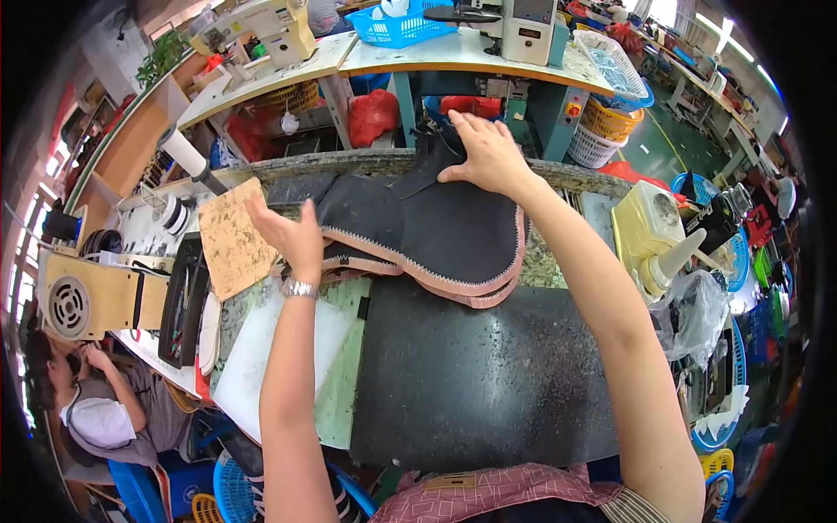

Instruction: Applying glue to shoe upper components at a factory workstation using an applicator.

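Note:
A stack of black sheet pieces [458,231] lies across the far part of my bench. Their curved edges are pinkish-brown with zigzag stitching; the exact kind is unclear. My right hand [493,157] is over the stack's far end, fingers spread and thumb stretched out toward the black surface. At the stack's left end hovers my left hand [295,235], its fingers apart and nothing in it. A metal band [300,288] circles that wrist. Just left of the left hand lies a stained tan board [235,240]. In front of the stack is a dark work mat [488,375].
Left of the mat are a white sheet [270,370], a black tool tray [183,301] and a cream machine [78,296]. A cream device with a cone [649,235] stands at right, near a clear plastic bag [693,314]. Another person [113,410] sits at lower left.

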Demonstrator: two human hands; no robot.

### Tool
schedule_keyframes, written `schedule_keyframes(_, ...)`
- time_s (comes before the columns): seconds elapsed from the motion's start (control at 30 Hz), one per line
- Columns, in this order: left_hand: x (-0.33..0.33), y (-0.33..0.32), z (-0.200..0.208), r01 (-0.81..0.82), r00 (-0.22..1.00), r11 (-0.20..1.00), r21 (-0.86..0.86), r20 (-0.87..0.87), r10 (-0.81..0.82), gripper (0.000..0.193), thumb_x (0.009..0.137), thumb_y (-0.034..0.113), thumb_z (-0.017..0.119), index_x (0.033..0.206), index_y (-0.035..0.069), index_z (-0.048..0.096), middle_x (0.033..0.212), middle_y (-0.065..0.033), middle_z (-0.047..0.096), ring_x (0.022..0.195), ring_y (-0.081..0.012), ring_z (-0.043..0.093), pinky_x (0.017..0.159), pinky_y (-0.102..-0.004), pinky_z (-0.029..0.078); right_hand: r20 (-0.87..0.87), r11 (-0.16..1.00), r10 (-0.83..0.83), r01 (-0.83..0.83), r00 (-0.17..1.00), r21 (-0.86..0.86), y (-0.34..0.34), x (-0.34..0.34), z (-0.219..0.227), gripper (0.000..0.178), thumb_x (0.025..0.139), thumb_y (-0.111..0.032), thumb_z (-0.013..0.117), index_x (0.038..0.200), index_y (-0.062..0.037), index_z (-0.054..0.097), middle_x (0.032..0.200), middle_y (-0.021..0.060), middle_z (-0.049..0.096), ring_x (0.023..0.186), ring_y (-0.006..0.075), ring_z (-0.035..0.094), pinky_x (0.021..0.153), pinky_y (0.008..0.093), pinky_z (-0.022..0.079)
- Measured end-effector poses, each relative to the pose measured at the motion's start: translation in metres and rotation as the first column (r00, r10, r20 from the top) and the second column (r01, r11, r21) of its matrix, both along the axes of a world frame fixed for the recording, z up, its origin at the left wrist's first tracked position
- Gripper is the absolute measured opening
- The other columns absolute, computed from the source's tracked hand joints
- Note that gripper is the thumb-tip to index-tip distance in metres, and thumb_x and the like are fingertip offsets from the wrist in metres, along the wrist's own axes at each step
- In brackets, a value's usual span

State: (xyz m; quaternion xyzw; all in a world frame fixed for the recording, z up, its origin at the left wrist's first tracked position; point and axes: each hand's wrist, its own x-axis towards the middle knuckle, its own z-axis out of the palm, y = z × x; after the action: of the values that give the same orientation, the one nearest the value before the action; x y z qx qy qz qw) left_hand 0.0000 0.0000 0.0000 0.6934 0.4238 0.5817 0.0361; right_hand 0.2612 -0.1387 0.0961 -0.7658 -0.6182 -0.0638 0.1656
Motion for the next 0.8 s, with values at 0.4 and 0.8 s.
schedule_keyframes(0.4,0.016,-0.091,-0.015,0.105,0.611,0.992,0.066,-0.792,-0.012,0.052,0.083,0.032,0.049,0.129,0.009,0.038,0.138,-0.0157,0.028,0.128,-0.0338,0.023,0.098,-0.0584,0.018,0.019,0.926,0.333,-0.331,0.943,0.181,-0.022,-0.032,-0.014,0.039,0.063,-0.021,0.071,0.095,-0.0065,0.054,0.077,0.0103,0.06,0.085,0.0285,0.058,0.073,0.0385,0.044)
schedule_keyframes(0.8,-0.013,-0.231,0.082,0.785,0.483,0.616,0.06,-0.681,-0.55,0.059,0.085,0.052,0.04,0.12,0.005,0.049,0.129,-0.0212,0.04,0.121,-0.0377,0.035,0.1,-0.0503,0.023,-0.48,0.99,0.134,-0.099,0.867,0.099,-0.286,-0.03,0.097,0.031,0.069,-0.012,0.069,0.094,-0.0005,0.055,0.083,0.0122,0.062,0.074,0.0177,0.061,0.067,0.0306,0.047)
